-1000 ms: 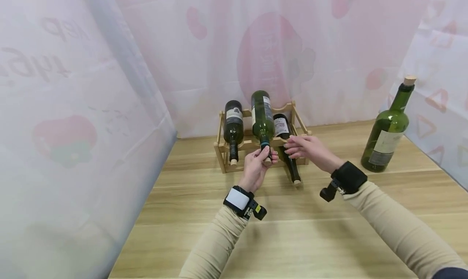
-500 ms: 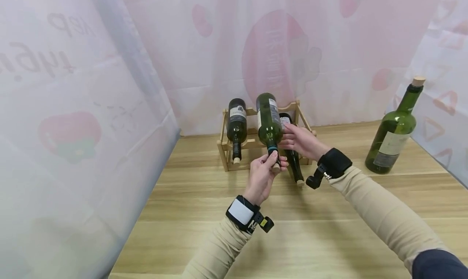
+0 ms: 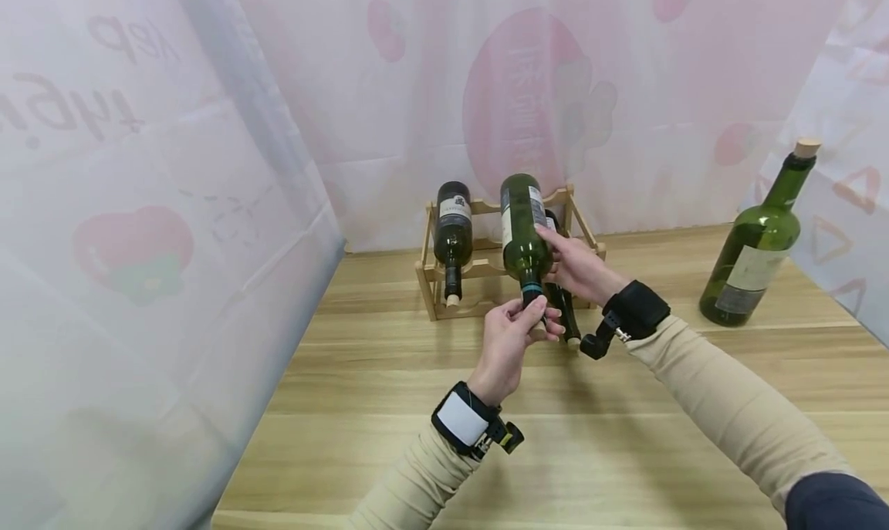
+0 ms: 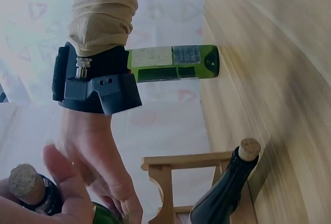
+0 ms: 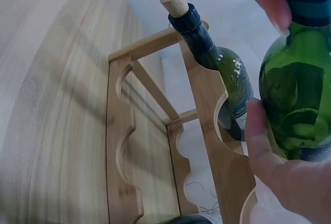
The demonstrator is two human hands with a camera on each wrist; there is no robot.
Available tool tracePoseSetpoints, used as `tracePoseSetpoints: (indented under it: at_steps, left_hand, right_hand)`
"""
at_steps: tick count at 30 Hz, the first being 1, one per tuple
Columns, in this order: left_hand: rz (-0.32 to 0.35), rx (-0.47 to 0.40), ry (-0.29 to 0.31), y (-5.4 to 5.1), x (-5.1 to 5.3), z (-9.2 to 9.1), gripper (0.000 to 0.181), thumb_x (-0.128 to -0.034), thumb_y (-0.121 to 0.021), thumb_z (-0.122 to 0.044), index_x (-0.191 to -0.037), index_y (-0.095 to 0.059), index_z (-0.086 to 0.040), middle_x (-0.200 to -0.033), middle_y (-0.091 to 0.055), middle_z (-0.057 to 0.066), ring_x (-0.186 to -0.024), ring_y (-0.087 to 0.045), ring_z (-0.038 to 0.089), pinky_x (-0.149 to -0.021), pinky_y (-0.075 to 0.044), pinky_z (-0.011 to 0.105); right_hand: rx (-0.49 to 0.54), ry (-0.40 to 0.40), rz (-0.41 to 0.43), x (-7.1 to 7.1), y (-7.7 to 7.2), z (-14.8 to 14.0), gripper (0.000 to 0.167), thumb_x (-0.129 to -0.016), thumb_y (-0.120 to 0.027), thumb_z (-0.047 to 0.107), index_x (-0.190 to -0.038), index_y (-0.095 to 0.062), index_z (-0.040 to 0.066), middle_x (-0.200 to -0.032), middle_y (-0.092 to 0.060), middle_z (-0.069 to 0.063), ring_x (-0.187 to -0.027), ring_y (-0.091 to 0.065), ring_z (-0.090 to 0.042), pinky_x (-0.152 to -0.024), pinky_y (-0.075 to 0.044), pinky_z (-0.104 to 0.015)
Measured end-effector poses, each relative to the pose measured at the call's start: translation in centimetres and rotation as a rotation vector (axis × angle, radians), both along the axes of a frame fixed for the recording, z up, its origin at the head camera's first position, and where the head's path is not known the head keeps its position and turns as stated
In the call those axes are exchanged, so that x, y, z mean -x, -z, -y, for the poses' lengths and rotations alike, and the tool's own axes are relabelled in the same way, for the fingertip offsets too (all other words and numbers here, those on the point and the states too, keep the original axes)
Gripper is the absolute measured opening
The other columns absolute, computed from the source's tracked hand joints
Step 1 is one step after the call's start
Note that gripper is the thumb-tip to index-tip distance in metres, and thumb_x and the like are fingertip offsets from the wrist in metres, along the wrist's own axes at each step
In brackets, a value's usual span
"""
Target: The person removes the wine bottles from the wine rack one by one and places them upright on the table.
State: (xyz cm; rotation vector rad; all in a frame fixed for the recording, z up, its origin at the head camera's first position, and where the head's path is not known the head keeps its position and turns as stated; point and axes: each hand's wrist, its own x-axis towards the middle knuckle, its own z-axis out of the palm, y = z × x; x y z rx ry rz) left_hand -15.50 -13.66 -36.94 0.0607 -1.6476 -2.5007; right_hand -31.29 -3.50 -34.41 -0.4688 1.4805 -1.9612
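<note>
The tabletop (image 3: 333,406) is light wood, its streaky grain running from side to side. Soft shadows fall across it in front of a small wooden rack (image 3: 486,268), which stands directly on the surface near the back edge. The rack is pale too, with an upper and a lower level and scooped crossbars. Well apart from it, to the right, a green glass bottle (image 3: 750,271) stands upright on the wood, with a cork (image 3: 808,147) in its mouth and a cream label (image 3: 753,269) that turns grey lower down.
</note>
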Motion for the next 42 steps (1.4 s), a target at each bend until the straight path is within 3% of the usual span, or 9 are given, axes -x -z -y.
tracePoseSetpoints:
  at_steps: [7,16,19,22,26,29,34,37,42]
  left_hand:
    - [0.028,0.119,0.076,-0.2,-0.3,-0.3,0.020,-0.0924,-0.066,-0.020,-0.102,-0.059,-0.004,-0.096,-0.072,0.025,-0.060,-0.068,0.012,-0.064,-0.057,0.025]
    - [0.030,0.175,0.175,-0.4,-0.4,-0.9,0.022,-0.0908,-0.068,-0.018,-0.105,-0.060,-0.004,-0.081,-0.072,0.010,-0.060,-0.067,0.012,-0.064,-0.059,0.029]
    - [0.034,0.199,0.178,-0.5,-0.4,-1.3,0.022,-0.0901,-0.069,-0.019,-0.104,-0.059,-0.004,-0.087,-0.072,0.021,-0.062,-0.067,0.011,-0.063,-0.059,0.028]
    - [0.042,0.220,0.170,-0.5,-0.4,-1.8,0.024,-0.0893,-0.070,-0.019,-0.104,-0.059,-0.004,-0.098,-0.068,0.033,-0.063,-0.068,0.011,-0.062,-0.059,0.028]
    - [0.056,0.239,0.170,-0.4,-0.4,-2.3,0.026,-0.0887,-0.070,-0.019,-0.105,-0.057,-0.004,-0.100,-0.067,0.034,-0.062,-0.067,0.011,-0.062,-0.059,0.030]
    - [0.060,0.246,0.180,-0.4,-0.4,-2.6,0.025,-0.0885,-0.071,-0.018,-0.105,-0.057,-0.005,-0.093,-0.070,0.028,-0.059,-0.067,0.012,-0.060,-0.059,0.030]
    - [0.065,0.246,0.197,-0.5,-0.4,-3.2,0.025,-0.0880,-0.071,-0.018,-0.103,-0.056,-0.006,-0.081,-0.072,0.017,-0.057,-0.067,0.012,-0.058,-0.057,0.026]
    - [0.066,0.247,0.205,-0.6,-0.4,-3.6,0.025,-0.0875,-0.072,-0.018,-0.102,-0.056,-0.006,-0.081,-0.072,0.016,-0.057,-0.066,0.012,-0.058,-0.057,0.026]
    - [0.067,0.253,0.212,-0.7,-0.5,-4.1,0.024,-0.0873,-0.072,-0.018,-0.101,-0.057,-0.006,-0.089,-0.071,0.025,-0.057,-0.066,0.012,-0.060,-0.058,0.028]
  right_hand:
    - [-0.043,0.008,-0.037,-0.5,-0.1,-1.0,0.067,-0.100,-0.047,0.042,-0.148,-0.027,0.000,-0.111,-0.059,0.001,-0.092,-0.064,-0.007,-0.085,-0.053,-0.028]
    - [-0.076,-0.006,-0.078,-1.1,-0.1,-2.3,0.066,-0.100,-0.047,0.044,-0.145,-0.031,-0.002,-0.102,-0.065,0.007,-0.095,-0.062,-0.008,-0.090,-0.047,-0.029]
    - [-0.073,0.006,-0.084,-1.3,-0.2,-2.8,0.055,-0.100,-0.048,0.042,-0.137,-0.042,0.002,-0.100,-0.067,0.006,-0.093,-0.063,-0.008,-0.089,-0.048,-0.030]
    - [-0.068,0.021,-0.088,-1.5,-0.2,-3.3,0.036,-0.100,-0.049,0.040,-0.118,-0.059,0.010,-0.096,-0.070,0.005,-0.089,-0.064,-0.009,-0.085,-0.049,-0.032]
    - [-0.062,0.015,-0.095,-1.6,-0.1,-3.9,0.028,-0.101,-0.048,0.039,-0.102,-0.067,0.017,-0.093,-0.071,0.005,-0.087,-0.065,-0.010,-0.084,-0.048,-0.032]
    - [-0.062,0.004,-0.095,-1.6,-0.1,-4.4,0.033,-0.101,-0.048,0.040,-0.112,-0.061,0.011,-0.095,-0.070,0.006,-0.090,-0.064,-0.009,-0.088,-0.047,-0.034]
    - [-0.075,-0.004,-0.094,-1.8,-0.3,-5.3,0.057,-0.101,-0.047,0.042,-0.136,-0.039,-0.003,-0.099,-0.068,0.006,-0.094,-0.063,-0.009,-0.091,-0.046,-0.031]
    - [-0.080,0.002,-0.100,-1.9,-0.4,-5.8,0.060,-0.100,-0.047,0.043,-0.138,-0.036,-0.004,-0.101,-0.067,0.006,-0.095,-0.063,-0.009,-0.091,-0.046,-0.028]
    - [-0.074,0.026,-0.092,-2.0,-0.5,-6.5,0.045,-0.100,-0.048,0.042,-0.126,-0.048,0.005,-0.100,-0.067,0.007,-0.094,-0.062,-0.008,-0.091,-0.045,-0.028]
